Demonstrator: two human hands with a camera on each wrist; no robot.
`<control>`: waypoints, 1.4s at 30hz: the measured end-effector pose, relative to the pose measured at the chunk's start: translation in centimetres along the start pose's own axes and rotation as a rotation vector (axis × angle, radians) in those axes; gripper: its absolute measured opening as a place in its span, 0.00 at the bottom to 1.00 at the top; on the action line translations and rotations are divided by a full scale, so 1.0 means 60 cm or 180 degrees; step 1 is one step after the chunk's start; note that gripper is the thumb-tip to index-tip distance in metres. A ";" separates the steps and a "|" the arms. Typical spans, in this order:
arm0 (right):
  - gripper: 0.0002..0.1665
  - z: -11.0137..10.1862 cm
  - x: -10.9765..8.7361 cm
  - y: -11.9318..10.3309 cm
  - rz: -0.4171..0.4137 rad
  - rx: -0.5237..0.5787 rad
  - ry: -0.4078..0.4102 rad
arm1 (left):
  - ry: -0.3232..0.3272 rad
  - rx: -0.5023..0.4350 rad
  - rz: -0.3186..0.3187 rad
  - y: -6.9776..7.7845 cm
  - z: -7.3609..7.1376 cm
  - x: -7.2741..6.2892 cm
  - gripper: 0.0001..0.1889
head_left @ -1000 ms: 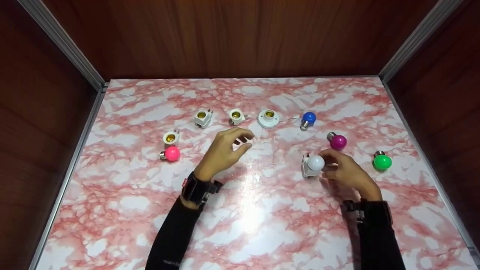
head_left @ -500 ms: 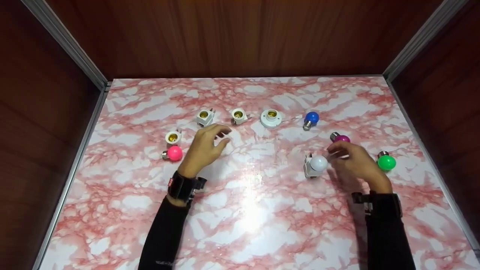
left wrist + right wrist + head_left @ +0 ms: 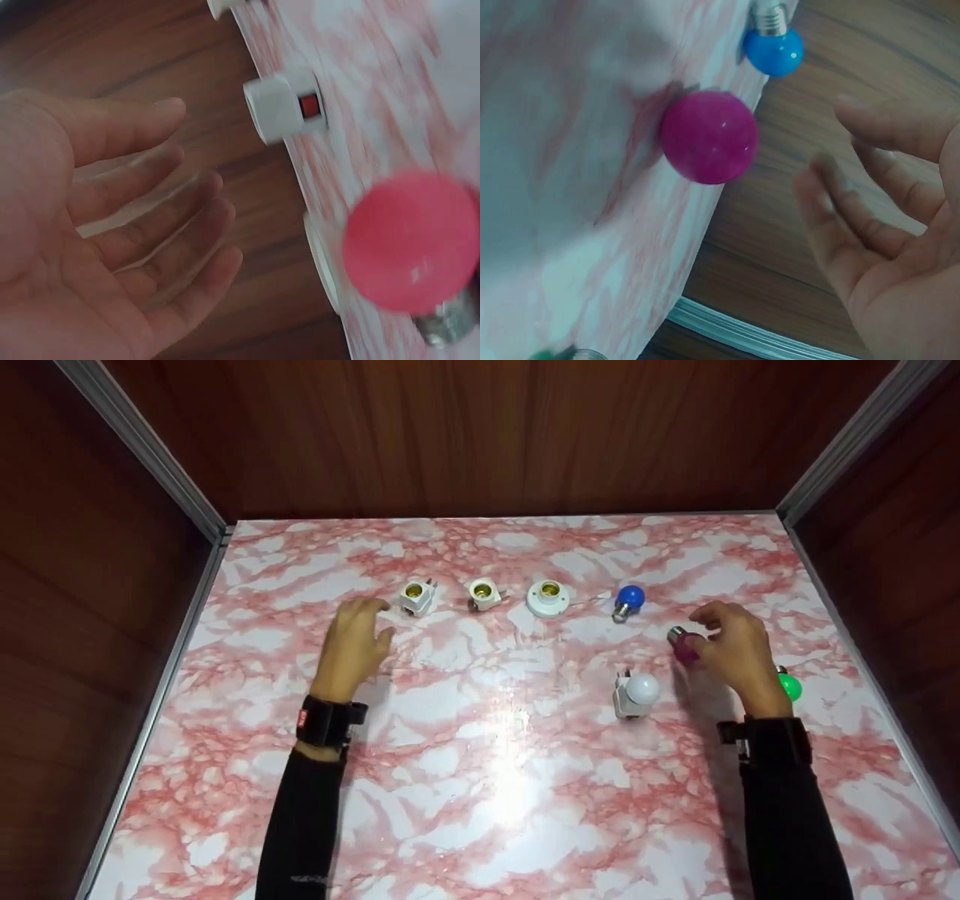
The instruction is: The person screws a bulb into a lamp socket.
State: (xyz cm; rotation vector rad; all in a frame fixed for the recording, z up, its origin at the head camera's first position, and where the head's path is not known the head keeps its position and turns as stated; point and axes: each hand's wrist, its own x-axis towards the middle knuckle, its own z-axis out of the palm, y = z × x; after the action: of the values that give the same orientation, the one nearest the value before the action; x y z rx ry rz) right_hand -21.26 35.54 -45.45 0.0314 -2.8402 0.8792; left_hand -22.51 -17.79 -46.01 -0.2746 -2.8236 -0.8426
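head view overlooks the table (image 3: pixel 450 810) (wrists' closer).

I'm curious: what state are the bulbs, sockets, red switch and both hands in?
White bulb: seated in a plug socket
Magenta bulb: loose, lying down
Blue bulb: loose, lying down
Green bulb: loose, partly hidden
Pink bulb: loose
Back-left socket: empty
Back-middle socket: empty
Round socket: empty
Partly hidden socket: inside not visible
Red switch: setting unclear
Left hand: holding nothing
Right hand: holding nothing
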 end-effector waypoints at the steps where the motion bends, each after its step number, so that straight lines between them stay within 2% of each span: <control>1: 0.18 0.000 0.001 0.003 0.0011 -0.0031 0.0013 | 0.0026 0.0039 -0.0028 -0.006 -0.002 0.001 0.21; 3: 0.20 0.000 0.003 0.010 0.0067 -0.0075 -0.0029 | 0.0067 0.0126 -0.0103 -0.018 -0.005 0.003 0.21; 6: 0.23 0.002 0.003 0.021 0.0243 -0.0159 -0.0263 | 0.0069 0.0286 -0.0251 -0.037 -0.005 0.004 0.24; 9: 0.25 0.005 0.004 0.031 0.0389 -0.0224 -0.0535 | 0.0004 0.0422 -0.0444 -0.054 -0.003 0.002 0.27; 13: 0.27 0.008 0.007 0.038 0.0494 -0.0280 -0.0728 | -0.0099 0.0492 -0.0657 -0.067 0.000 0.000 0.30; 18: 0.28 0.010 0.007 0.040 0.0554 -0.0289 -0.0790 | -0.0195 0.0456 -0.0773 -0.069 0.003 0.000 0.27; 23: 0.25 0.016 0.003 0.042 0.0466 -0.0289 -0.0719 | -0.0331 0.0476 -0.0851 -0.068 0.005 -0.003 0.23; 28: 0.25 0.019 0.003 0.042 0.0517 -0.0252 -0.0695 | -0.0422 0.0448 -0.0926 -0.070 0.007 -0.003 0.17; 32: 0.25 0.020 0.004 0.042 0.0554 -0.0247 -0.0706 | -0.0372 0.0409 -0.0991 -0.072 0.010 0.000 0.11; 36: 0.26 0.020 0.004 0.042 0.0556 -0.0252 -0.0691 | -0.0221 0.0432 -0.0974 -0.073 0.013 0.001 0.07; 42: 0.27 0.022 0.003 0.042 0.0465 -0.0262 -0.0612 | 0.0040 0.0415 -0.0873 -0.067 0.016 0.002 0.10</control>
State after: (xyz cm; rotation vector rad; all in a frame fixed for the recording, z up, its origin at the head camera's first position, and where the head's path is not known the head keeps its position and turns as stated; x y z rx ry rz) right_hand -21.81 36.89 -47.91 -0.1093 -3.0889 0.8266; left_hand -23.67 -20.57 -48.86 0.1392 -2.9297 -0.6998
